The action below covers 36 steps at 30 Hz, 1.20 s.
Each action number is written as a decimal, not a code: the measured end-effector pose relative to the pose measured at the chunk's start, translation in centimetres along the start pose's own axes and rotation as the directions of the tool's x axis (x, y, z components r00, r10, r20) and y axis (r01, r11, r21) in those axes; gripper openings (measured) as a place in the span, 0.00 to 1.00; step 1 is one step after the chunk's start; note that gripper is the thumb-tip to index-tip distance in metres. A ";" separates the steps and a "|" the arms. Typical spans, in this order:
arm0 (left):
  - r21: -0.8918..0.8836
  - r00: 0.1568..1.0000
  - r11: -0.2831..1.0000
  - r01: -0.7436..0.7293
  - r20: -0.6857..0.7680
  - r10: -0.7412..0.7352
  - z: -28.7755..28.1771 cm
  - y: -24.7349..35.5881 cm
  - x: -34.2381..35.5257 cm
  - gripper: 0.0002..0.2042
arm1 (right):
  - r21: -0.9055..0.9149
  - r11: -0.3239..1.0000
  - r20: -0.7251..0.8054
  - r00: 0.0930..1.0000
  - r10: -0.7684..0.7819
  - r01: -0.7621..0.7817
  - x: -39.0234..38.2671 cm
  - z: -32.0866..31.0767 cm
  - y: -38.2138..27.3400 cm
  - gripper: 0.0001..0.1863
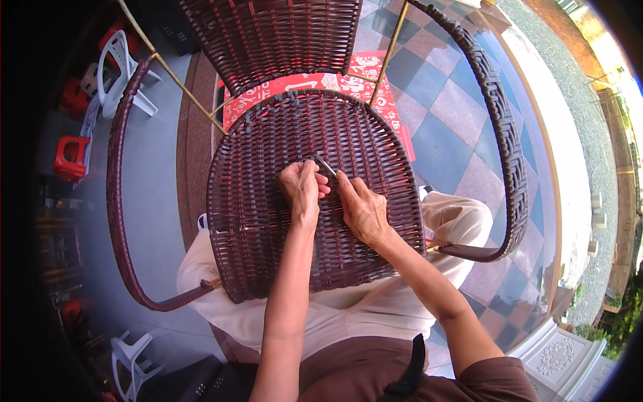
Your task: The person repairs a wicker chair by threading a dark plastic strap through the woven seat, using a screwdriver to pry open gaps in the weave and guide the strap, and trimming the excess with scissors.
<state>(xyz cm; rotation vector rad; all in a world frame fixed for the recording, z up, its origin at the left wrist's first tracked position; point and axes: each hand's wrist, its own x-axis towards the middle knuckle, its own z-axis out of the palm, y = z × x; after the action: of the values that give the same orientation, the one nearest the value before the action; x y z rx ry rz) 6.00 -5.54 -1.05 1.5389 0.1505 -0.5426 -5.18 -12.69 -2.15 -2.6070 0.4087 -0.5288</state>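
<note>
- Brown cloth shirt (358, 365), one, with one black strap (410, 368), lies nearest, lower centre of the frame.
- One slim silver metal tool (325, 165) sits at mid-frame, above the dark brown woven seat (258, 201) of a chair.
- The right hand (365, 209) appears to pinch its lower end between the fingers; the left hand (301, 189) has its fingers curled near the upper end, and whether they grip a strand cannot be told.
- For good work on the weave, the person would best keep the tool low, steady it near its tip, brace the left fingers against the seat and move it in small, slow strokes, sparing neighbouring strands.
- Counted: two hands, one seat, one dark brown woven backrest (281, 40) at upper centre, two curved, wrapped armrests (117, 181), left and right.
- Two white plastic chairs (122, 74) stand at upper and lower left; one clearly seen red plastic stool (70, 157) stands at left, other red shapes being too blurred to count.
</note>
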 end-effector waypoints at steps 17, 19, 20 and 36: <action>0.095 0.999 0.995 -0.037 -0.021 0.039 1.0 0.4 0.3 0.12 | -0.011 1.000 -0.055 0.998 -0.011 0.011 0.0 0.1 0.1 0.25; 0.072 1.000 0.997 0.011 -0.027 -0.009 1.0 0.7 0.2 0.12 | -0.026 0.999 -0.073 0.997 -0.028 0.026 0.1 0.1 0.0 0.24; 0.027 1.000 1.000 -0.012 -0.003 0.012 0.6 0.3 0.3 0.12 | -0.027 0.999 -0.082 0.996 -0.032 0.030 0.0 0.3 -0.1 0.23; 0.134 0.997 0.989 -0.055 -0.043 0.061 1.1 1.2 -0.3 0.09 | -0.024 0.999 -0.104 0.994 -0.036 0.034 0.1 0.2 0.0 0.18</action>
<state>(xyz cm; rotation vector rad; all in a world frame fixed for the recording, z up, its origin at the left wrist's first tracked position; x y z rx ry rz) 6.00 -6.59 0.24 1.6813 0.1070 -0.4785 -5.01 -12.65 -2.34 -2.6194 0.4054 -0.6781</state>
